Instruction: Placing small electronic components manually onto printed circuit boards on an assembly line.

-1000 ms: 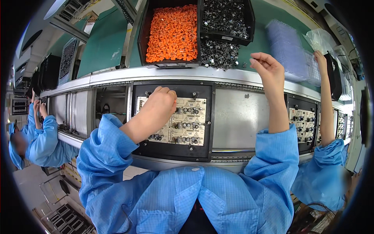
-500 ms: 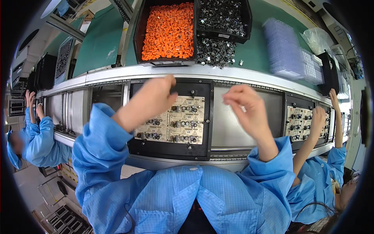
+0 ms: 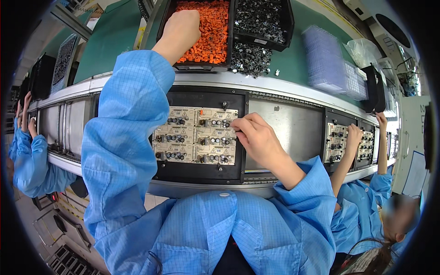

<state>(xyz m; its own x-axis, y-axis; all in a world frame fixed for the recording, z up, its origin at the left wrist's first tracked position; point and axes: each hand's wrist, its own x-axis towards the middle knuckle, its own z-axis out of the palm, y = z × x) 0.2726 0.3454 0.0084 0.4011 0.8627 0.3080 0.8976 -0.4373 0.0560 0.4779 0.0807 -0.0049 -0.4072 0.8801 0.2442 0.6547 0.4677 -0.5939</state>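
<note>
Circuit boards (image 3: 217,150) line a conveyor (image 3: 286,133) by green benchtop (image 3: 288,68); right fingers (image 3: 245,124) seem pinched, left hand's (image 3: 181,32) grip (hidden) unclear.

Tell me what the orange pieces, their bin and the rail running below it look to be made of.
Orange pieces: probably moulded plastic, slightly glossy; their colour is bright and even.
Bin: likely plastic, black, with a faint sheen on its walls.
Rail: seemingly bare metal, satin; it looks silvery grey. Which metal, I can't tell.

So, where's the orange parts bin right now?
The orange parts bin is at the head view's top, just left of the black parts, with the left hand over it.
</note>
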